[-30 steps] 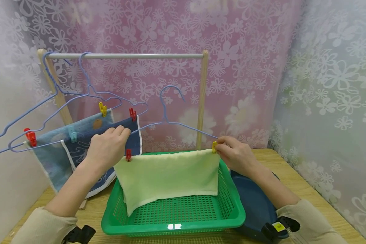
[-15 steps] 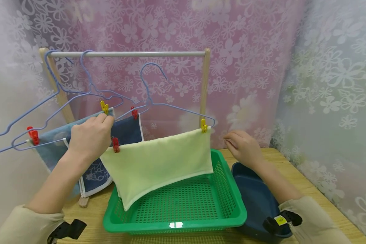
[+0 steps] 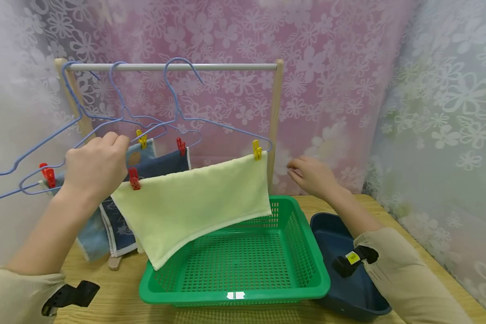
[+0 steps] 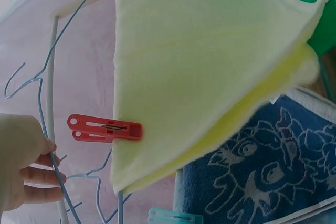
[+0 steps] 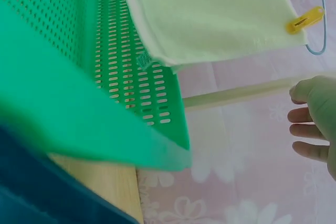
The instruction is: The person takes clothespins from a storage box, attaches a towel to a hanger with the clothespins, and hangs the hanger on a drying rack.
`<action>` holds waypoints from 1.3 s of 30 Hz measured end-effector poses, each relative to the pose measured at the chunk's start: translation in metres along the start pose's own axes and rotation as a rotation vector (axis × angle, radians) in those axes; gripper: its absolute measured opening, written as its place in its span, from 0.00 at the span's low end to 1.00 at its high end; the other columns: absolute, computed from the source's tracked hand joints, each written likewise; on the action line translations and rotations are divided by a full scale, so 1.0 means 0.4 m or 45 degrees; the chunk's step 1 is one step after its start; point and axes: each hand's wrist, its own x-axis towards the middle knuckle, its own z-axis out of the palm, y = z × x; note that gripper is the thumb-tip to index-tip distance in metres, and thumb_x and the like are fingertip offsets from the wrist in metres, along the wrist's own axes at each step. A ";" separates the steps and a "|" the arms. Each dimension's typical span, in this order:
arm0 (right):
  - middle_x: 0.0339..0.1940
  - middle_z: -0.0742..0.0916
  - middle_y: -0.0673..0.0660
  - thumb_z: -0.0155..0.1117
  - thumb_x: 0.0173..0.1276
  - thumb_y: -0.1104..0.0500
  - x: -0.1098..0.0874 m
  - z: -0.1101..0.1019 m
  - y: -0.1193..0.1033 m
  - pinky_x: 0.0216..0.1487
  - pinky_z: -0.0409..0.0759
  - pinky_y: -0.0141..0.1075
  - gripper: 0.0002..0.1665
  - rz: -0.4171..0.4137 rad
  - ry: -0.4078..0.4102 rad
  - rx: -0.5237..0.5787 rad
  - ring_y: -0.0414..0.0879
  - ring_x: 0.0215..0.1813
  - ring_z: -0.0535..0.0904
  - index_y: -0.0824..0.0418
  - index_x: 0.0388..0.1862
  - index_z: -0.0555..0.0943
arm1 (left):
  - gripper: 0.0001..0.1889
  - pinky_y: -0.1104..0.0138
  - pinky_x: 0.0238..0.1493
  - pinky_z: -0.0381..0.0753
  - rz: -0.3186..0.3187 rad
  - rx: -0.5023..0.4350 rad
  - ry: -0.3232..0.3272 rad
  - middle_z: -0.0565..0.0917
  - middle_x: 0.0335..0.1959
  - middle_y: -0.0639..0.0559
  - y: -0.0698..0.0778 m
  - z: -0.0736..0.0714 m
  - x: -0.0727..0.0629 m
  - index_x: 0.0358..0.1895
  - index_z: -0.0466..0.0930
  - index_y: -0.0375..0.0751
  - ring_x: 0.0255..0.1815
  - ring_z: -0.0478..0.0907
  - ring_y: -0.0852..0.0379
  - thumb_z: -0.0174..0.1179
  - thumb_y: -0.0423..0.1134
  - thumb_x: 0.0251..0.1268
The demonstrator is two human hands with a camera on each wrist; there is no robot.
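Note:
My left hand (image 3: 97, 164) grips one arm of a blue wire hanger (image 3: 222, 126); in the left wrist view the fingers curl round the hanger wire (image 4: 58, 176). A pale yellow towel (image 3: 198, 193) hangs from it, held by a red clothespin (image 3: 134, 178) and a yellow clothespin (image 3: 257, 150). The hanger tilts, its right end higher. Its hook (image 3: 171, 74) overlaps the rack's rail (image 3: 227, 66) in the head view, but shows apart from it in the left wrist view. My right hand (image 3: 313, 175) hovers right of the towel, fingers loosely bent, holding nothing.
Two more hangers (image 3: 119, 92) hang at the rail's left, with a light blue towel (image 3: 93, 238) and a navy towel (image 3: 158, 166) clipped on. A green basket (image 3: 235, 295) stands under the yellow towel. Beside it on the wooden table (image 3: 117, 297) sits a dark blue basin (image 3: 348, 288).
My right hand has let go of the yellow clothespin's corner and drawn back. My left hand has carried the hanger and towel up and left, bringing the hook to rail height.

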 end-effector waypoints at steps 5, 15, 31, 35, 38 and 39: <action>0.36 0.82 0.57 0.62 0.63 0.61 0.040 0.017 -0.007 0.31 0.77 0.40 0.10 -0.094 0.041 -0.147 0.50 0.35 0.78 0.62 0.44 0.81 | 0.06 0.52 0.07 0.61 -0.031 0.019 -0.070 0.75 0.26 0.38 -0.016 -0.017 0.015 0.32 0.73 0.29 0.20 0.71 0.38 0.47 0.22 0.51; 0.34 0.80 0.57 0.62 0.64 0.58 0.074 0.046 -0.017 0.20 0.74 0.38 0.16 -0.087 -0.054 -0.399 0.48 0.28 0.76 0.58 0.51 0.78 | 0.04 0.48 0.12 0.64 -0.119 0.068 -0.185 0.74 0.29 0.35 -0.045 -0.029 0.045 0.30 0.68 0.28 0.22 0.71 0.36 0.44 0.22 0.52; 0.43 0.80 0.60 0.60 0.65 0.60 0.086 0.057 -0.038 0.25 0.78 0.43 0.16 -0.078 -0.060 -0.357 0.52 0.38 0.79 0.60 0.52 0.78 | 0.07 0.42 0.21 0.69 -0.240 0.163 -0.437 0.72 0.33 0.29 -0.071 -0.009 0.101 0.35 0.68 0.23 0.28 0.72 0.30 0.46 0.26 0.55; 0.43 0.80 0.60 0.60 0.65 0.60 0.088 0.059 -0.041 0.25 0.78 0.43 0.16 -0.073 -0.063 -0.353 0.52 0.38 0.78 0.60 0.51 0.78 | 0.07 0.42 0.22 0.70 -0.248 0.178 -0.467 0.71 0.32 0.29 -0.070 0.002 0.107 0.35 0.68 0.23 0.29 0.72 0.30 0.42 0.25 0.60; 0.43 0.80 0.59 0.60 0.64 0.60 0.090 0.063 -0.042 0.25 0.78 0.43 0.16 -0.077 -0.061 -0.351 0.52 0.38 0.78 0.59 0.52 0.78 | 0.08 0.42 0.23 0.71 -0.248 0.196 -0.484 0.72 0.32 0.29 -0.069 0.010 0.107 0.37 0.68 0.22 0.30 0.73 0.29 0.41 0.25 0.61; 0.42 0.80 0.59 0.60 0.64 0.60 0.090 0.065 -0.042 0.25 0.78 0.43 0.16 -0.079 -0.060 -0.352 0.52 0.38 0.78 0.59 0.51 0.78 | 0.08 0.43 0.23 0.71 -0.250 0.200 -0.486 0.72 0.32 0.29 -0.069 0.013 0.105 0.37 0.68 0.22 0.30 0.73 0.29 0.41 0.25 0.62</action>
